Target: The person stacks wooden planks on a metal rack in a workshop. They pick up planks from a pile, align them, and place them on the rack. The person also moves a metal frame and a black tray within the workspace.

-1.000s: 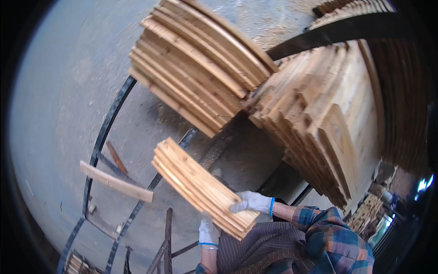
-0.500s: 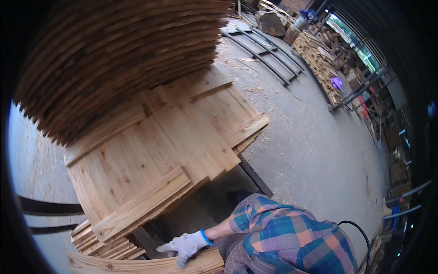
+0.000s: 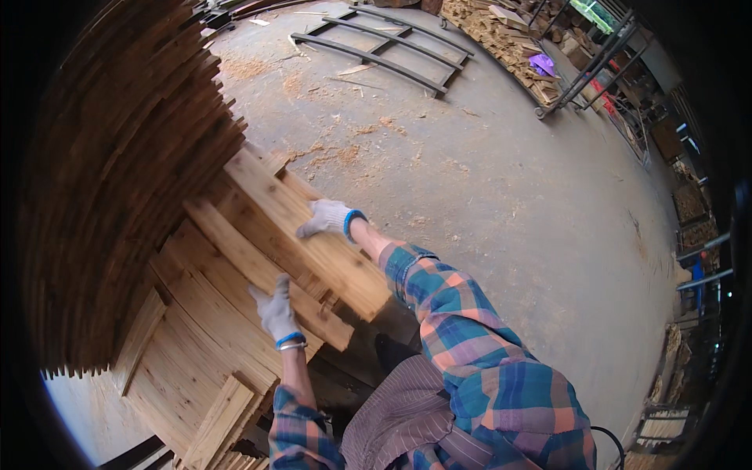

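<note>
My right hand point(image 3: 327, 219), in a pale glove with a blue cuff, grips the outer edge of a long wooden board point(image 3: 313, 244), its thumb lying across the top. To the left, my gloved left hand point(image 3: 276, 312) has its thumb and fingers apart. It touches the near edge of a second, narrower board point(image 3: 254, 262), which runs beside the first with a gap between them. Both boards rest on top of a layered pile of planks point(image 3: 196, 337). The undersides of the boards and some of my right fingers are hidden.
A tall stack of rough-edged planks point(image 3: 110, 188) rises at the left, against the far side of the pile. Ahead on the concrete floor point(image 3: 501, 227) lie a black metal frame point(image 3: 384, 47) and scattered sawdust. A wheeled rack of wood pieces point(image 3: 509, 55) stands far right.
The view has swung so the tall stack sits further left. One gloved hand rested on a low plank before; now both hands are at boards on the pile, which lie shifted and spread.
</note>
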Action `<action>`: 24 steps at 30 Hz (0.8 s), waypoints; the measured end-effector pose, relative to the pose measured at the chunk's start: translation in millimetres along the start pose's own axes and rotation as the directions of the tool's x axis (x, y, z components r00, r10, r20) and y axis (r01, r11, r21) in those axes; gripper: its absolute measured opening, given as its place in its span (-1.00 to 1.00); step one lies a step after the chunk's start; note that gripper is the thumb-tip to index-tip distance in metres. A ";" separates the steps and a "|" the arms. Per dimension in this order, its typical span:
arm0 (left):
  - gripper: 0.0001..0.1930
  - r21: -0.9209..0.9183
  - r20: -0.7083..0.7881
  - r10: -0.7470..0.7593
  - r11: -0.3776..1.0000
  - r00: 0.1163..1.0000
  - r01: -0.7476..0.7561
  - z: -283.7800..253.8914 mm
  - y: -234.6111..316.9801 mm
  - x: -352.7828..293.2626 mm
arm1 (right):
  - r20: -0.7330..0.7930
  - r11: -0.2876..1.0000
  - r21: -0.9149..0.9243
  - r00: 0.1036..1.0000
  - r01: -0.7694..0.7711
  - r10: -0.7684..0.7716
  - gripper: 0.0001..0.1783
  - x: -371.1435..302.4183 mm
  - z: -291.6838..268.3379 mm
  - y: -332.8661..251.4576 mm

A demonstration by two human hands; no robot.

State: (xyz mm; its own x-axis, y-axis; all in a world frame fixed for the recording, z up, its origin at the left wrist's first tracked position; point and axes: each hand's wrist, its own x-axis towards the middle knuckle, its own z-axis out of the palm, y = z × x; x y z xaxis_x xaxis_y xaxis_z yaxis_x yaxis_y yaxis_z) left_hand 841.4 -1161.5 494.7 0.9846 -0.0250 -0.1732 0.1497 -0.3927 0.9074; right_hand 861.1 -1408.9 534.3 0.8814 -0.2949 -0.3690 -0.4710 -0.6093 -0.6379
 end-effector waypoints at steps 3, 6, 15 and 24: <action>-0.16 0.432 -0.078 0.019 0.902 0.997 0.016 36.6 2.6 3.4 | -0.031 0.995 0.075 0.997 -0.073 0.075 -0.15 20.2 5.3 49.8; -0.24 0.402 -0.134 0.413 0.853 0.901 -0.332 47.6 -8.0 4.5 | 0.052 0.982 0.073 0.984 -0.174 0.170 -0.20 21.5 10.8 46.2; -0.35 0.800 -0.030 0.331 0.573 0.943 -0.176 7.2 -59.4 12.2 | -0.011 0.940 0.338 0.999 -0.038 0.044 -0.04 25.7 15.6 52.7; -0.27 0.547 -0.199 0.323 0.820 0.925 -0.169 -11.6 -63.7 12.9 | -0.043 0.975 0.222 0.999 0.018 -0.009 -0.01 59.6 66.7 -5.4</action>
State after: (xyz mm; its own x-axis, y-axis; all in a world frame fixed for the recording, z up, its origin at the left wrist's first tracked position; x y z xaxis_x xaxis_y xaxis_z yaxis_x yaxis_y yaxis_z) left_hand 845.7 -1126.1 439.2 0.9773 0.0329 0.2091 -0.0930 -0.8206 0.5639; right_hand 913.7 -1374.0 470.7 0.8861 -0.3209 -0.3344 -0.4516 -0.4355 -0.7787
